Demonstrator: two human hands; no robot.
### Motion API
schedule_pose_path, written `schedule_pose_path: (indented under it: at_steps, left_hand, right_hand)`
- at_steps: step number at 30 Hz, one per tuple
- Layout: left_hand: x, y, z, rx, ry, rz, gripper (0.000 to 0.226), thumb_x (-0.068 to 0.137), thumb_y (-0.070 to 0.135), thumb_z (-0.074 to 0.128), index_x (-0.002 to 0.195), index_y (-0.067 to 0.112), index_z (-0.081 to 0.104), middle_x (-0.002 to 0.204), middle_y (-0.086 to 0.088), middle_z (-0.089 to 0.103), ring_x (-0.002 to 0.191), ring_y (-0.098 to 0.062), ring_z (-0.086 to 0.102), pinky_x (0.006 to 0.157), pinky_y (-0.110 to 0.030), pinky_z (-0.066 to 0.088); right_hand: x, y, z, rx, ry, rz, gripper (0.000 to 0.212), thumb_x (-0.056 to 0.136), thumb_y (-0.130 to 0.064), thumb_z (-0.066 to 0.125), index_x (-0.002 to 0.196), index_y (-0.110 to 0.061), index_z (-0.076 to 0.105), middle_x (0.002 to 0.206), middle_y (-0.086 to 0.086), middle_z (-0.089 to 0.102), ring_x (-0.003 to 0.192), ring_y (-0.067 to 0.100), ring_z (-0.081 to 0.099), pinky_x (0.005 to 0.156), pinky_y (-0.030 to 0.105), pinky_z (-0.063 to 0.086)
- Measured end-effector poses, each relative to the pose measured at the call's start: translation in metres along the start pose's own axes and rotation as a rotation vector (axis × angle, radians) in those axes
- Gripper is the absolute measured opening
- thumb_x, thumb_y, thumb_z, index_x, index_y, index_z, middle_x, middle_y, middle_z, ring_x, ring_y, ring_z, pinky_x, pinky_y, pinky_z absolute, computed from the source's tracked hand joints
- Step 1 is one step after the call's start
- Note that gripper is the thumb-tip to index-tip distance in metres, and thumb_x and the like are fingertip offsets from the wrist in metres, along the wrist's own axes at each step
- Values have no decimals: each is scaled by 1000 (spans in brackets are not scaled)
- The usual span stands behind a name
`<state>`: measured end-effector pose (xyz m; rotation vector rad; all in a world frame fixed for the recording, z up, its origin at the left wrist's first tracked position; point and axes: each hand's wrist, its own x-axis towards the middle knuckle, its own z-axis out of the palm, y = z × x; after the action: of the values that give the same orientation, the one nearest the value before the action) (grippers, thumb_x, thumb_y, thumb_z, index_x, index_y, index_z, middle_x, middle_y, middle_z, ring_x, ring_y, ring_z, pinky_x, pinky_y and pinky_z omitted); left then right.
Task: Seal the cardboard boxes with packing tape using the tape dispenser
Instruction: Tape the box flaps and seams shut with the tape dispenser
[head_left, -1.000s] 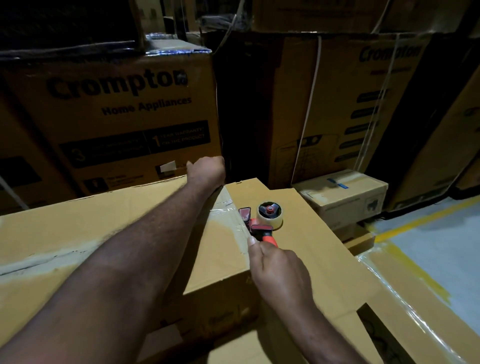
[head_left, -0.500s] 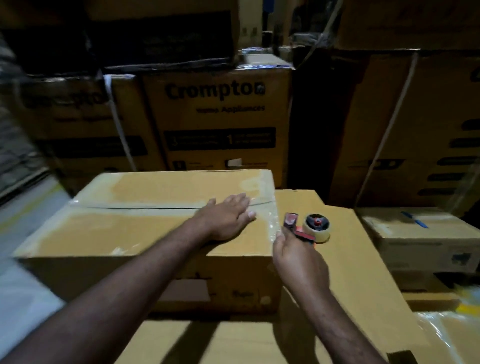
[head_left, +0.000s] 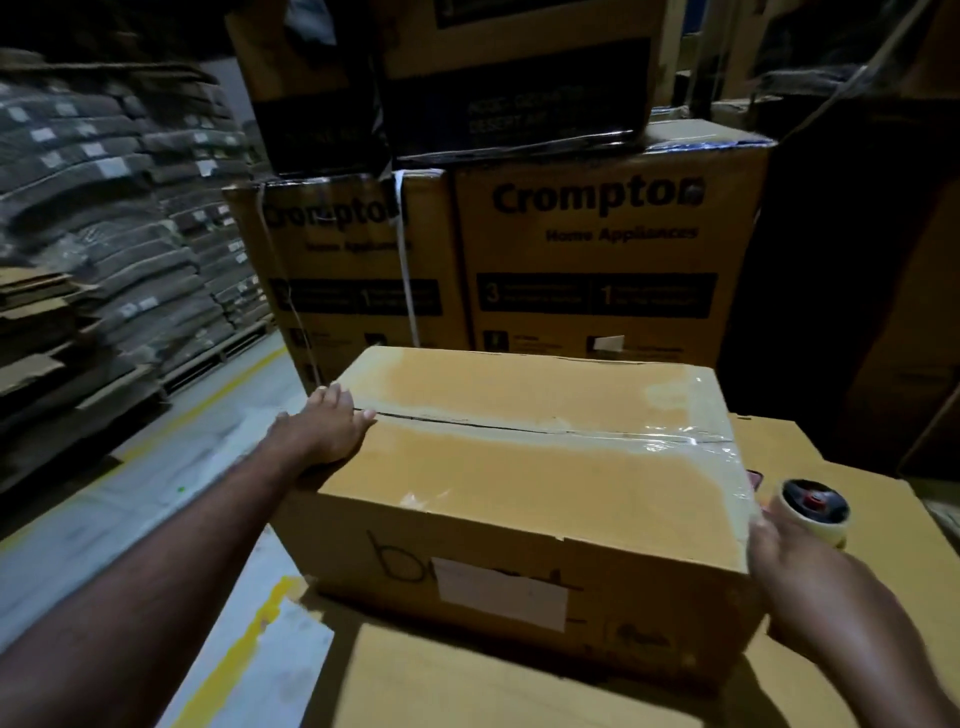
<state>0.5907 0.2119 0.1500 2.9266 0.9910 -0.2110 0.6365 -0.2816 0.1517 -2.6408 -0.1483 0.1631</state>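
Observation:
A brown cardboard box (head_left: 519, 467) lies on a flat cardboard sheet (head_left: 467, 686). Clear tape (head_left: 691, 431) covers the right end of its top and part of the centre seam. My left hand (head_left: 322, 431) rests on the box's left top edge, with its fingers laid over the seam. My right hand (head_left: 815, 587) lies against the box's right end near the front corner, fingers fairly straight. The tape dispenser (head_left: 813, 512), a pale roll with a red hub, sits on the sheet just beyond my right hand. Its handle is hidden.
Tall printed cartons (head_left: 597, 249) stand stacked right behind the box. Piles of flattened cardboard (head_left: 104, 208) on pallets fill the left side. Between them and the sheet runs grey floor with a yellow line (head_left: 244, 649).
The view has swung left. My left hand slid from the taped right part of the top to the left end. My right hand came off the dispenser handle onto the box's right end.

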Motion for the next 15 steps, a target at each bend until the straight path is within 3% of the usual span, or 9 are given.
schedule_pose_path:
  at_steps: [2, 4, 6, 7, 8, 10, 12, 15]
  left_hand:
    - [12, -10, -1, -71, 22, 31, 71, 109, 50, 22, 162, 4, 10, 170, -14, 0, 157, -30, 3, 125, -51, 16]
    - [21, -17, -5, -128, 69, 25, 63, 109, 46, 33, 154, 1, 30, 162, -21, 28, 145, -38, 35, 114, -48, 35]
    - [28, -24, -8, -168, 138, 6, 50, 107, 46, 42, 130, 4, 54, 127, -20, 60, 110, -36, 58, 92, -45, 49]
    - [30, -28, -9, -176, 171, 11, 45, 106, 46, 45, 119, 6, 60, 110, -16, 64, 97, -33, 60, 84, -43, 51]
    - [32, -31, -9, -187, 202, 9, 43, 105, 47, 48, 111, 7, 64, 99, -13, 64, 90, -30, 60, 77, -40, 50]
    - [35, -33, -8, -211, 261, 1, 42, 103, 49, 52, 102, 10, 67, 92, -10, 64, 83, -28, 60, 69, -37, 47]
    - [39, -35, -4, -209, 289, 0, 43, 101, 51, 53, 101, 11, 67, 91, -9, 64, 82, -28, 60, 67, -35, 44]
    - [40, -37, 2, -232, 304, -19, 44, 101, 53, 51, 99, 12, 66, 86, -7, 62, 79, -28, 60, 66, -36, 44]
  right_hand:
    - [8, -6, 1, -26, -23, -2, 40, 108, -36, 26, 133, -20, 53, 110, 16, 57, 89, 26, 48, 78, 36, 41]
    - [19, -13, 3, -55, 8, -11, 32, 107, -27, 32, 132, -16, 48, 108, 17, 54, 80, 27, 47, 67, 35, 40]
    - [35, -20, 6, -105, 86, -26, 16, 102, -17, 41, 117, -15, 47, 104, 13, 55, 74, 28, 52, 63, 38, 46]
    - [46, -26, 8, -152, 86, -39, 12, 100, -18, 43, 112, -19, 46, 108, 12, 55, 82, 29, 55, 71, 44, 50]
    - [58, -33, 12, -211, 60, -46, 17, 101, -24, 43, 117, -21, 46, 122, 13, 53, 100, 31, 56, 84, 50, 50]
    - [81, -57, 22, -363, -7, -12, 54, 103, -50, 33, 147, -19, 34, 159, 10, 26, 142, 37, 27, 109, 62, 34]
    - [92, -99, 39, -479, -62, 19, 82, 96, -72, 21, 156, -16, 22, 167, 7, 7, 152, 35, 6, 114, 69, 15]
    - [87, -177, 80, -446, -162, -147, 94, 92, -77, 22, 155, -8, 27, 166, 14, 11, 152, 33, 11, 118, 63, 11]
